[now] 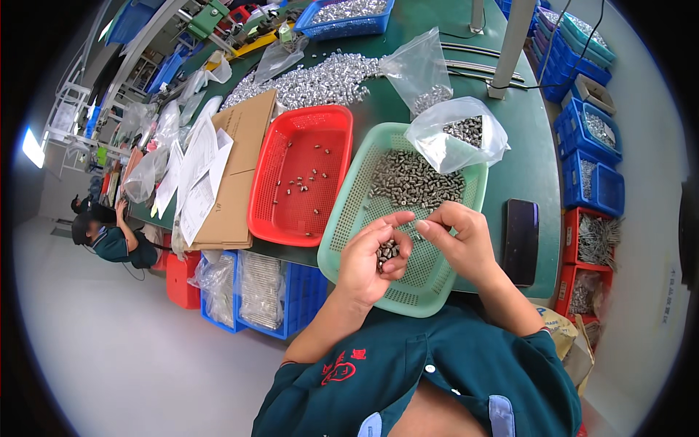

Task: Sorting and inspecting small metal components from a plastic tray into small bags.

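Observation:
My left hand point(373, 258) is cupped over the light green perforated basket point(336, 226), its fingers curled round a handful of small metal cylindrical parts point(388, 252). Close beside it, my right hand point(460, 237) has thumb and index finger drawn together near the left fingertips. Whatever is between them is too small to make out. Beneath and beyond both hands, a heap of the same dark metal parts point(415, 178) lies in the green basket. An opened clear plastic bag point(437, 135) with more parts rests on the basket's far right rim.
Left of the green basket stands a red basket point(291, 218) with several scattered parts. Cardboard point(237, 182) and papers point(200, 189) lie farther left. Shiny parts point(320, 80) are piled at the back. A phone point(521, 244) sits near the table's right edge, beside a metal post point(512, 51).

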{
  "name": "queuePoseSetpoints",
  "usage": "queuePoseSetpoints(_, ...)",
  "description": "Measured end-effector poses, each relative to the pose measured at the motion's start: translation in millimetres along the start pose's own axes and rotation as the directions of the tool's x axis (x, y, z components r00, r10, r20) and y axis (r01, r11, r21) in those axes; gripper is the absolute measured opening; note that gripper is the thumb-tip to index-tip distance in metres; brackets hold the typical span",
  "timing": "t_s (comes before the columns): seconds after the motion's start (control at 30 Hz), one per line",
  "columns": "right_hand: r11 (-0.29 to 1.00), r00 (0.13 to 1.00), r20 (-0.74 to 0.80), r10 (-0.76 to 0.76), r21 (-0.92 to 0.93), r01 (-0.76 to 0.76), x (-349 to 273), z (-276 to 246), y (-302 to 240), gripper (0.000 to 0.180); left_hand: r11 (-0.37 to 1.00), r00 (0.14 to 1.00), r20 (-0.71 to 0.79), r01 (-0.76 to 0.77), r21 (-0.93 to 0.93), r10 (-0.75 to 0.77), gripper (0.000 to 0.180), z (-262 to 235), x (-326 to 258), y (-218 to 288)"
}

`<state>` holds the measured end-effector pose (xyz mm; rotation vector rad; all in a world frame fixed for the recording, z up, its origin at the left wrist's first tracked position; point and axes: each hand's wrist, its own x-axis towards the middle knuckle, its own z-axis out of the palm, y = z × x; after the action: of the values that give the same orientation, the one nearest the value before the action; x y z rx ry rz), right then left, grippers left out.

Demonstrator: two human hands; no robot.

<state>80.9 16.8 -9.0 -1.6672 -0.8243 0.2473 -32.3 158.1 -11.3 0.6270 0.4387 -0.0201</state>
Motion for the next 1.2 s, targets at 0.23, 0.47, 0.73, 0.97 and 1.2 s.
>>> queuePoseSetpoints(0.23, 0.998, 1.0, 0.012, 0.026, 0.054, -0.026, -1.2, 4.6, -3.5, 0.015, 1.0, 0.997, 0.078, -0.01, 0.021, 0.008, 0.039, 3.5, -3.7, -0.9)
queuePoseSetpoints(0.47, 0.99, 0.999, 0.038, 0.025, 0.135, -0.029, -2.0, 6.5, -0.8, 0.013, 1.0, 0.992, 0.125, 0.027, -0.002, -0.026, 0.045, 4.1, -4.2, -1.5)
queuePoseSetpoints(0.73, 0.992, 0.986, 0.106, -0.126, 0.017, 0.125, 1.3, 11.0, 0.4, 0.007, 0.999, 0.996, 0.079, 0.045, 0.03, -0.048, 0.047, 6.9, -4.2, -2.3)
queuePoseSetpoints(0.97, 0.641, 0.877, 0.294, 0.381, 0.599, -0.48, -0.3, 12.8, 2.5, 0.016, 0.997, 1.0, 0.023, -0.019, 0.077, 0.017, 0.045, 4.7, -9.9, 1.1)
queuePoseSetpoints(1.2, 0.856, 0.931, 0.166, 0.326, 0.366, -0.365, -0.4, 9.8, 10.8, 0.017, 0.974, 0.999, -0.038, -0.017, 0.225, 0.026, 0.032, 5.0, -8.0, 0.5)
